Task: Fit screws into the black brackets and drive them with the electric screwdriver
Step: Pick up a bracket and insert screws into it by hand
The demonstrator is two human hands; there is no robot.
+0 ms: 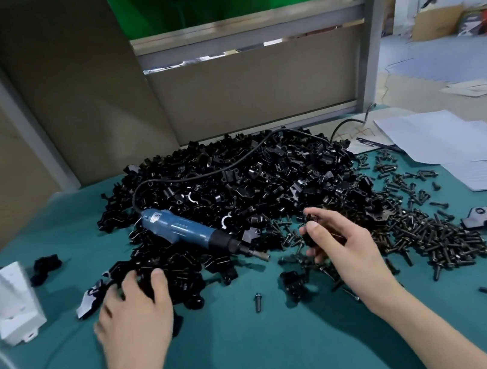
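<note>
Reaching across the green cloth (261,355), my left hand (134,305) lies on the near edge of the black brackets (251,183) with its fingers bent over them; blur hides whether it grips one. My right hand (336,246) pinches a small dark piece (309,220) between thumb and forefinger, and I cannot tell if it is a screw or a bracket. Just beyond both hands the blue electric screwdriver (185,227) rests on the pile, held by neither, tip toward my right hand. The screws (427,239) spread out to the right, mixing into the brackets. Farther back the cord (202,171) loops over the heap. I judge that pulling a bracket from under the screwdriver could roll it off the pile, and the pinched piece could slip and vanish among the look-alike parts
</note>
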